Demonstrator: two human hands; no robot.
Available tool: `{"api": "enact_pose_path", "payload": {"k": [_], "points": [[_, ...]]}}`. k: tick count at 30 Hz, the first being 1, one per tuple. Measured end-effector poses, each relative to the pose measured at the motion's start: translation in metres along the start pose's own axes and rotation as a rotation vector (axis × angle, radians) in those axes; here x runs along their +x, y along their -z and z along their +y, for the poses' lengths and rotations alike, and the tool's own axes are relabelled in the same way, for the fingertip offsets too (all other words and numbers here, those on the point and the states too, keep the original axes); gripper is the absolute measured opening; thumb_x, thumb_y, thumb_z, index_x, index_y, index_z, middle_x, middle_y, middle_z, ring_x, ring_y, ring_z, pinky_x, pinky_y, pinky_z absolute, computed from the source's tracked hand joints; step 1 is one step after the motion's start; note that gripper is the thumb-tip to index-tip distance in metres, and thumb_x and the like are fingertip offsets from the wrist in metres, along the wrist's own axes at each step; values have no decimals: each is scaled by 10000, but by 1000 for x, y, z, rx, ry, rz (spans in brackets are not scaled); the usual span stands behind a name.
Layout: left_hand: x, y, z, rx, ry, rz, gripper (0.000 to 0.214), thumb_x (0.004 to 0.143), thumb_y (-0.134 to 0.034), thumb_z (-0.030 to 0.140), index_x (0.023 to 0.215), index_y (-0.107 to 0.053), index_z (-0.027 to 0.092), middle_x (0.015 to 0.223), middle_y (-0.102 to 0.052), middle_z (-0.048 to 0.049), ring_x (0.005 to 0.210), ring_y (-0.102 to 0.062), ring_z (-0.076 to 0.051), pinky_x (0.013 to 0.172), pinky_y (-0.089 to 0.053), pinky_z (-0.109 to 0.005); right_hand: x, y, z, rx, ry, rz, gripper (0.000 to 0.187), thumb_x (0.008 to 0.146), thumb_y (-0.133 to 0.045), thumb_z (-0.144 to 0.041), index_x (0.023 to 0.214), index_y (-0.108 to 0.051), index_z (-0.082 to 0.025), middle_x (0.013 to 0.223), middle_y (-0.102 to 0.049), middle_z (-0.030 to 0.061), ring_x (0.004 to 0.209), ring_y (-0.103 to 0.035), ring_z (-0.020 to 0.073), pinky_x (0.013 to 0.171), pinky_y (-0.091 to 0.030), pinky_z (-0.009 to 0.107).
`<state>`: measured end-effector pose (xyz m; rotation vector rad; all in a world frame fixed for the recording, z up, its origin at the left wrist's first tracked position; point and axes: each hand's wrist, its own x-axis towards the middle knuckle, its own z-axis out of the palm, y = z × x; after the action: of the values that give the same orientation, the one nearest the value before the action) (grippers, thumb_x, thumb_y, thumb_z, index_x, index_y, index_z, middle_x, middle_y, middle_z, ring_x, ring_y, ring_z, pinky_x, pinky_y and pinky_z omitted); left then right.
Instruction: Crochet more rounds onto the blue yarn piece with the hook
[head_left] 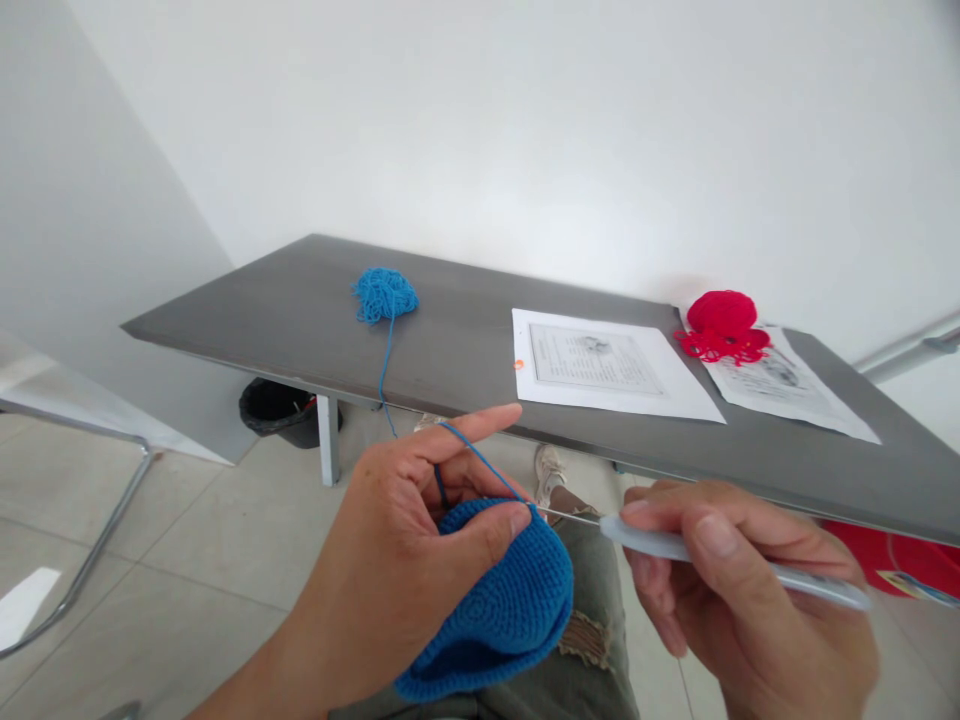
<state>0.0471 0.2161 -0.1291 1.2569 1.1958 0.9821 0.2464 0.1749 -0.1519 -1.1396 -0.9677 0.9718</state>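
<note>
My left hand [420, 530] pinches the rim of a blue crocheted dome [510, 600], thumb on top, with the blue yarn strand [480, 458] looped over its raised index finger. That strand runs up to a loose blue yarn ball [384, 294] on the grey table [285, 310]. My right hand [735, 600] grips a crochet hook [675, 546] by its pale handle. The hook's metal tip meets the rim of the blue piece beside my left thumb.
Two printed sheets [600, 364] lie on the table's right half, a red yarn bundle [724, 325] resting on the farther sheet. A black bin [281, 410] stands under the table. A metal chair frame [105, 520] is at left, on a tiled floor.
</note>
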Motion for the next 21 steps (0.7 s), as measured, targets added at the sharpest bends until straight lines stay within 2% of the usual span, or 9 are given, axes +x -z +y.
{"api": "enact_pose_path", "payload": {"k": [3, 9, 14, 17, 21], "points": [[-1, -1, 1, 33, -8, 30, 654, 771, -817, 168, 1418, -728, 206, 811, -855, -21, 660, -768, -158, 575, -565, -184, 2, -2, -1, 44, -67, -17, 388, 792, -871, -607, 776, -860, -220, 444, -613, 1, 312, -504, 79, 305, -378, 162], [-6, -6, 5, 95, -34, 31, 783, 749, -795, 155, 1516, -642, 203, 817, -853, -6, 733, -794, -185, 660, -601, -219, 6, 1, 0, 58, -144, -15, 514, 785, -833, -698, 698, -811, -191, 428, -586, 4, 331, -496, 79, 318, -348, 165], [-11, -8, 11, 115, -9, 47, 703, 748, -750, 138, 1448, -700, 181, 786, -834, 12, 648, -717, -142, 628, -568, -204, 10, 3, 2, 46, -95, -105, 574, 881, -739, -696, 637, -768, -178, 390, -547, 3, 293, -444, 74, 297, -317, 181], [-10, -6, 11, 108, -28, -4, 639, 757, -747, 153, 1395, -738, 176, 778, -823, -2, 622, -692, -140, 579, -539, -204, 10, 1, 0, 38, -141, -62, 547, 872, -763, -669, 629, -743, -178, 410, -568, 9, 312, -437, 72, 309, -312, 184], [-9, -1, 7, 115, -25, -26, 555, 776, -760, 167, 1330, -785, 198, 748, -803, -8, 635, -690, -153, 589, -534, -217, 9, 0, -5, 1, -174, -37, 539, 830, -797, -670, 603, -724, -187, 395, -550, 7, 352, -442, 80, 355, -310, 200]]}}
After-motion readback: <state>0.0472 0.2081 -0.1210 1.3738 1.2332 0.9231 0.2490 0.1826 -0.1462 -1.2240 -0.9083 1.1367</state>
